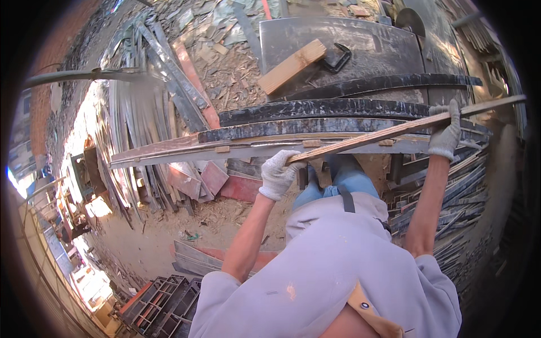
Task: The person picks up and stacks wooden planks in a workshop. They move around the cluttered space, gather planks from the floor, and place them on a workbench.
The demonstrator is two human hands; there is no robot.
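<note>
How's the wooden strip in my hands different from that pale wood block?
The wooden strip is long and thin; the wood block is short and thick. Your left hand and right hand hold the strip; the block lies untouched beyond it. Both slant up toward the right.

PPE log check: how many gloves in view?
2. One is on the left hand, at the left end of the long wooden strip; the other is on the right hand, farther right along it. More could be hidden.
</note>
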